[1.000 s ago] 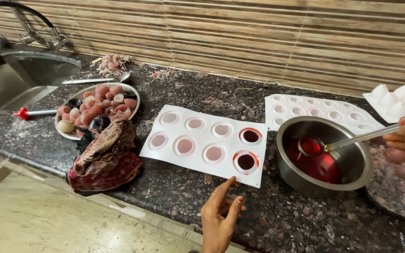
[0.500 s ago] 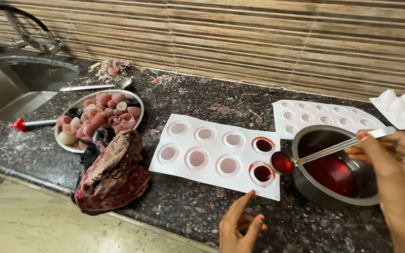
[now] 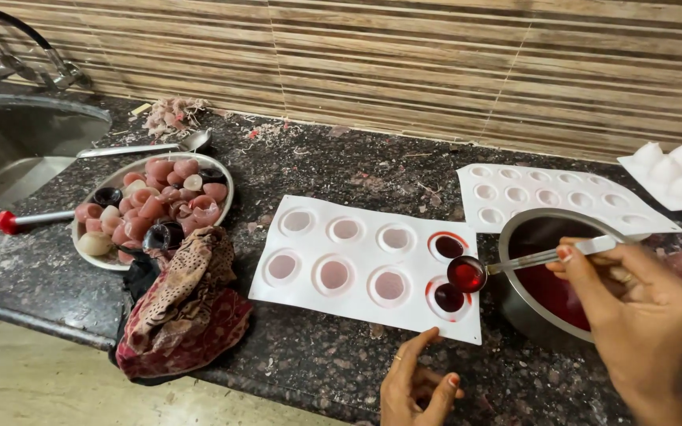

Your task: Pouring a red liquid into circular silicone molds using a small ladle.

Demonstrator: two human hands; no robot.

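My right hand [image 3: 641, 312] grips a metal spoon [image 3: 515, 263] whose bowl is full of dark red liquid. The spoon's bowl hovers over the right end of a white mould tray [image 3: 357, 304], between two cavities that hold red liquid. The other cavities look pale pink. A steel bowl [image 3: 515, 308] of the same red liquid stands just right of the tray, partly under my right hand. My left hand [image 3: 420, 383] rests on the counter edge below the tray, fingers loosely spread, holding nothing.
A steel plate [image 3: 226, 181] of pink and dark moulded pieces sits at left with a patterned cloth [image 3: 183, 312] beside it. A second white mould tray [image 3: 562, 197] lies behind the bowl, a sink [image 3: 25, 134] at far left, a loose spoon [image 3: 144, 147] and a red-handled tool [image 3: 21, 222] nearby.
My right hand lifted the spoon out of the steel bowl and carried it left, full of red liquid, over the tray's right cavities. My left hand stayed at the counter edge.
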